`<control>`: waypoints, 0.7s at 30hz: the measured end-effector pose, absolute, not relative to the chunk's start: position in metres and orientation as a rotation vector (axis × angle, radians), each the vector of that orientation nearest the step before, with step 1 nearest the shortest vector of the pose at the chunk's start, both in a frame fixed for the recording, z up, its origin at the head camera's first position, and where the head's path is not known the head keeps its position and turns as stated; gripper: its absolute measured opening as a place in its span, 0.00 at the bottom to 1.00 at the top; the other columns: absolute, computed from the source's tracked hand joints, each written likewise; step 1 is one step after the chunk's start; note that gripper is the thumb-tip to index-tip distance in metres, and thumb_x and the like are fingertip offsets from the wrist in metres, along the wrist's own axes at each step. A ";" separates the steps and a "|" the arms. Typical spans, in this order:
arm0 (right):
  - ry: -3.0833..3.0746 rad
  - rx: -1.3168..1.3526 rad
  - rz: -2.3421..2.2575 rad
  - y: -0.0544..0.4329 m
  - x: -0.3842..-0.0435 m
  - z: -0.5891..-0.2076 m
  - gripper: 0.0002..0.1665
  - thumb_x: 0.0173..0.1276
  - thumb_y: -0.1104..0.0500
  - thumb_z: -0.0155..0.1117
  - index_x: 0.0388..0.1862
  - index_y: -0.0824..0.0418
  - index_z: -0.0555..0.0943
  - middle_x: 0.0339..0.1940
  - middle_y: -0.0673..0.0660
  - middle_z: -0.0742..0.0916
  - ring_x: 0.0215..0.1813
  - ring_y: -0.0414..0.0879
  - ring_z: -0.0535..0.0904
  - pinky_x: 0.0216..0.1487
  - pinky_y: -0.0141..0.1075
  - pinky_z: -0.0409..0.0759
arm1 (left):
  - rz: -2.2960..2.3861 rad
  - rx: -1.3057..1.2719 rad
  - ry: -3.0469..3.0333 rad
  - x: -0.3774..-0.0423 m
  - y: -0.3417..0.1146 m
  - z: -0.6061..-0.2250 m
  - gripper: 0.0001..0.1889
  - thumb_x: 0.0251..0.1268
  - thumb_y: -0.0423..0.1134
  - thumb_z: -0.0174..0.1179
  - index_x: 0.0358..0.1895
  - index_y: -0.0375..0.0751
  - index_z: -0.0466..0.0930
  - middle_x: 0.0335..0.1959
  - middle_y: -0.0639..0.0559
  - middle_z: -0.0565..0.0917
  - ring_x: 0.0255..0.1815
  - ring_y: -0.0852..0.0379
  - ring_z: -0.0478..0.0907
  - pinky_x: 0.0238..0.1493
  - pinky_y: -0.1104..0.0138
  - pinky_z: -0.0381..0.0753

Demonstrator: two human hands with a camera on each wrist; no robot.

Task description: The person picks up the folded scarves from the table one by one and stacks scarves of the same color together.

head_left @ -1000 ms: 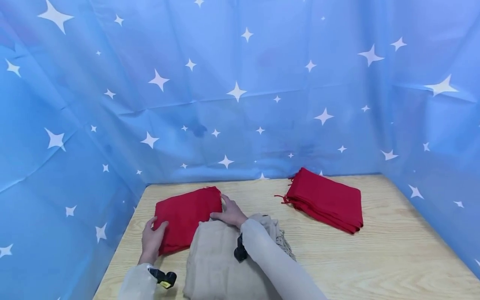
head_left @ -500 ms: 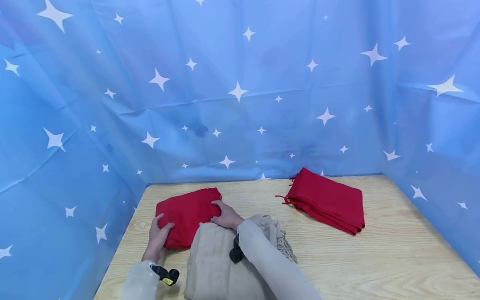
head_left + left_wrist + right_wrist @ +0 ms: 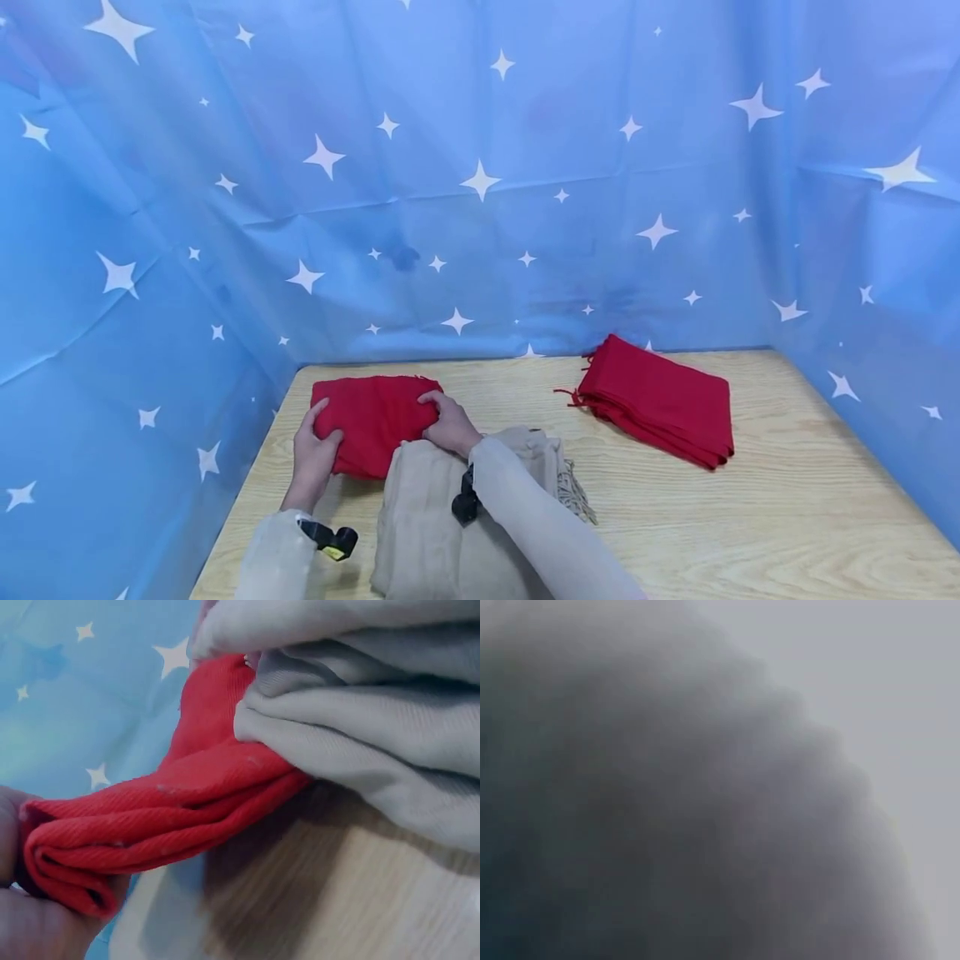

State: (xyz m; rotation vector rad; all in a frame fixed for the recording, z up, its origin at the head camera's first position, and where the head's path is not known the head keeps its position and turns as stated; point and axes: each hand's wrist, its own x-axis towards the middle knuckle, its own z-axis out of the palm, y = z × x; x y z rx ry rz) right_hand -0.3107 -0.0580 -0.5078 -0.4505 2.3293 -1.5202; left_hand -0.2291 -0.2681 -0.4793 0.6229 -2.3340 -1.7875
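Note:
A folded red scarf (image 3: pixel 375 425) is held between both hands at the left of the table. My left hand (image 3: pixel 311 454) grips its left end, thumb on top and fingers round the outer edge. On the other end, my right hand (image 3: pixel 450 425) pinches the right side near the fringe. The left wrist view shows the scarf's folded layers (image 3: pixel 150 825) raised over the wood, with a shadow below. A folded beige fringed scarf (image 3: pixel 427 525) lies right in front, under my right forearm, and overlaps the red one. Only a grey blur fills the right wrist view.
Another folded red scarf (image 3: pixel 660 400), with fringe at its left end, lies at the back right of the wooden table (image 3: pixel 750 533). A blue curtain (image 3: pixel 525 208) with white stars encloses the back and sides.
Both hands have closed in on the left red scarf and taken hold of its ends. Its near edge has risen off the table. The beige scarf and the right red scarf stay put.

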 end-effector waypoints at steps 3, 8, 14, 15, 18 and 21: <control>2.291 -0.439 -1.559 -0.060 -0.311 -0.504 0.30 0.51 0.73 0.63 0.55 0.58 0.73 0.58 0.61 0.77 0.56 0.53 0.72 0.45 0.41 0.79 | -1.739 0.595 -2.334 -0.229 -0.267 -0.472 0.35 0.64 0.27 0.48 0.75 0.46 0.51 0.72 0.35 0.55 0.67 0.38 0.58 0.64 0.47 0.67; 2.173 -0.438 -1.662 -0.064 -0.313 -0.491 0.32 0.52 0.74 0.61 0.58 0.59 0.71 0.55 0.60 0.77 0.48 0.50 0.72 0.33 0.36 0.76 | -1.695 0.561 -2.330 -0.229 -0.268 -0.461 0.35 0.64 0.27 0.49 0.75 0.47 0.51 0.73 0.36 0.55 0.68 0.38 0.57 0.65 0.46 0.65; 2.201 -0.442 -1.724 -0.068 -0.313 -0.467 0.34 0.51 0.72 0.66 0.59 0.59 0.72 0.54 0.58 0.77 0.47 0.48 0.73 0.37 0.36 0.80 | -1.673 0.512 -2.318 -0.232 -0.269 -0.445 0.36 0.65 0.29 0.51 0.75 0.51 0.51 0.73 0.40 0.56 0.67 0.41 0.59 0.60 0.54 0.72; 2.215 -0.440 -1.729 -0.068 -0.312 -0.463 0.34 0.51 0.72 0.66 0.60 0.58 0.72 0.54 0.58 0.78 0.47 0.48 0.73 0.40 0.37 0.81 | -1.672 0.509 -2.316 -0.232 -0.269 -0.441 0.36 0.65 0.29 0.52 0.75 0.52 0.51 0.73 0.41 0.56 0.67 0.42 0.60 0.58 0.57 0.74; 2.269 -0.468 -1.743 -0.067 -0.311 -0.451 0.34 0.52 0.70 0.67 0.60 0.58 0.72 0.57 0.59 0.78 0.52 0.50 0.74 0.46 0.41 0.81 | -1.673 0.522 -2.299 -0.231 -0.268 -0.432 0.37 0.65 0.31 0.53 0.75 0.55 0.51 0.73 0.43 0.56 0.67 0.43 0.60 0.56 0.60 0.76; 2.319 -0.493 -1.765 -0.065 -0.311 -0.440 0.34 0.52 0.68 0.68 0.60 0.57 0.73 0.60 0.59 0.77 0.56 0.52 0.74 0.47 0.43 0.81 | -1.703 0.530 -2.261 -0.230 -0.267 -0.424 0.38 0.64 0.31 0.55 0.75 0.57 0.51 0.73 0.44 0.56 0.67 0.43 0.60 0.57 0.56 0.76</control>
